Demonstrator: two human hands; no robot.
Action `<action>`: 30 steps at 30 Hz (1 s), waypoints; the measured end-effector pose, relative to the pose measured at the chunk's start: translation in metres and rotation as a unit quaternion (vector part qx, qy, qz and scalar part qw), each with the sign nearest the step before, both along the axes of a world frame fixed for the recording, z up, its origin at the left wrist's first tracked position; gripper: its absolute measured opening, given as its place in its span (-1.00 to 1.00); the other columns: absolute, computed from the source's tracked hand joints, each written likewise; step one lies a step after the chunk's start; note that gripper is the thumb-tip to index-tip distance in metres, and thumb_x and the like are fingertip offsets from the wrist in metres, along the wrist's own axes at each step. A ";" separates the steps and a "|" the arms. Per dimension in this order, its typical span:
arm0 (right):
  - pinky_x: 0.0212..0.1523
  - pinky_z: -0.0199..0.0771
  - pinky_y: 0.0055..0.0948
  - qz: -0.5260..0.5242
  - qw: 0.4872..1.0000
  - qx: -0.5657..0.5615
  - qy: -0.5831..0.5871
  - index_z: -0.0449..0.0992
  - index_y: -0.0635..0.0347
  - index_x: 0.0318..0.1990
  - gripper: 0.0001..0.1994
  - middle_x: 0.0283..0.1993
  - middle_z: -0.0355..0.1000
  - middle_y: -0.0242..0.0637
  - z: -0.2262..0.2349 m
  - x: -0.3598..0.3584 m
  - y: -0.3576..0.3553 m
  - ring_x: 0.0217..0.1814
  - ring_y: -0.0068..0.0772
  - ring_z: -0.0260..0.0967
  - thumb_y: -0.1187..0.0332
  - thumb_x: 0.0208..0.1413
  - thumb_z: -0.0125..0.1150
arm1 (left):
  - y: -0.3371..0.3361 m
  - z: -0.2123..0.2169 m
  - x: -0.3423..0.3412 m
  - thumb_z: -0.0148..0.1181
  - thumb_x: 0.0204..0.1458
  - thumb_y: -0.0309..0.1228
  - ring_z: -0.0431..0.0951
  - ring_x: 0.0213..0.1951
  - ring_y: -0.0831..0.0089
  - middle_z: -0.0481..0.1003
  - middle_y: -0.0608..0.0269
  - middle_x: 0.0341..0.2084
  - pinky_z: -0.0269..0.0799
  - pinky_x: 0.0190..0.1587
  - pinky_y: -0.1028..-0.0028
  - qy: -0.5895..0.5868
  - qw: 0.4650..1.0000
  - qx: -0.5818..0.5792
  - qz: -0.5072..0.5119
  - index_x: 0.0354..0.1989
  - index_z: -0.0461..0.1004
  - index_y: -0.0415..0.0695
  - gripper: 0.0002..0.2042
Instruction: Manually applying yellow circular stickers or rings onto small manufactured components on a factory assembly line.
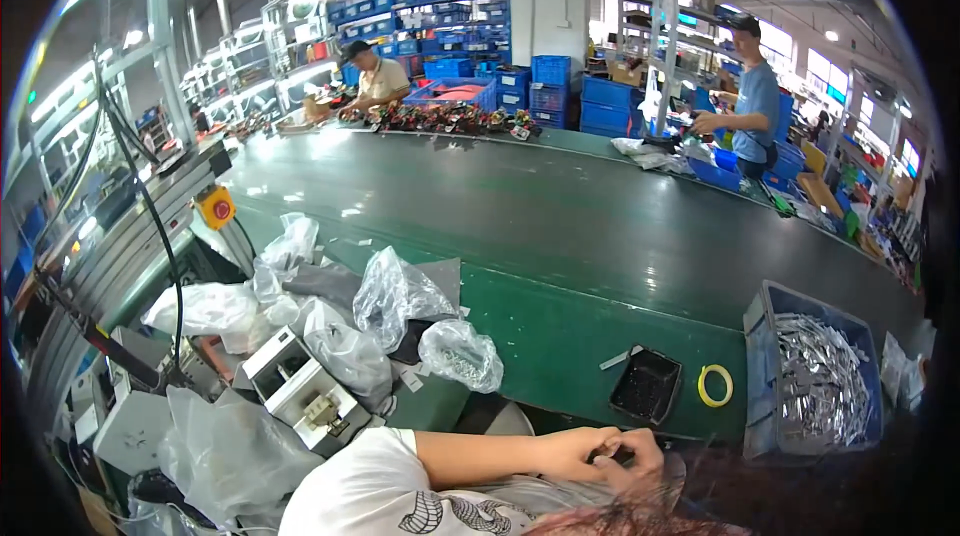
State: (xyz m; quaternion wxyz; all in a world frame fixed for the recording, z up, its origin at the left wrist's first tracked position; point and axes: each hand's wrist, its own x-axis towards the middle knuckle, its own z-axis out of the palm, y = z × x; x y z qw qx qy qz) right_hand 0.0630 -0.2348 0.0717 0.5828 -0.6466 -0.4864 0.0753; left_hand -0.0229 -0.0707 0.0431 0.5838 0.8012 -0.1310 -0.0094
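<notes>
Close together at the bench's near edge, my left hand (pixel 578 451) and my right hand (pixel 640 460) have their fingers curled and pressed toward each other. Something small and dark may sit between the fingertips, but I cannot make it out. Just beyond them is a shallow black tray (pixel 646 388) with tiny bits in it. To its right lies a yellow tape roll (pixel 703 386). Farther right stands a grey-blue plastic bin (pixel 761 376) heaped with shiny metal parts (pixel 822 381).
Left of me, clear plastic bags (pixel 345 346) crowd round a small white machine (pixel 310 396). A dark conveyor belt (pixel 520 201) crosses ahead. Beyond it, one person (pixel 380 81) works near a pile of colourful parts (pixel 450 120); another person (pixel 752 101) stands right. A red stop button (pixel 220 209) is at left.
</notes>
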 end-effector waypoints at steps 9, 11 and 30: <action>-0.17 0.34 -0.49 -0.172 0.985 0.007 0.031 0.42 0.20 0.00 -0.65 -0.07 0.37 -0.33 -0.016 0.112 -0.019 -0.25 -0.50 0.24 0.46 0.02 0.26 | 0.025 -0.029 0.011 -0.05 0.29 -0.08 0.35 -0.49 0.63 0.39 0.38 -0.54 0.33 -0.48 0.53 0.151 0.959 -0.213 0.111 -0.41 0.41 -0.14 -0.62; 0.01 0.34 -0.34 -0.330 0.932 -0.079 -0.124 0.41 0.29 0.01 -0.72 -0.03 0.38 -0.13 -0.013 0.157 -0.030 -0.08 -0.21 0.33 0.42 0.18 0.17 | 0.020 -0.020 0.010 -0.05 0.28 -0.06 0.36 -0.49 0.62 0.39 0.39 -0.53 0.35 -0.49 0.53 0.180 0.951 -0.222 0.114 -0.41 0.42 -0.14 -0.60; 0.13 0.24 -0.04 -0.404 0.824 -0.349 -0.190 0.31 0.24 -0.46 -0.66 -0.17 0.35 -0.06 -0.061 0.174 -0.025 0.07 0.05 0.26 0.26 -0.02 0.41 | 0.016 -0.032 0.013 -0.05 0.26 -0.02 0.36 -0.53 0.57 0.30 0.37 -0.51 0.46 -0.52 0.48 0.243 0.951 -0.156 0.110 -0.13 0.39 -0.06 -0.66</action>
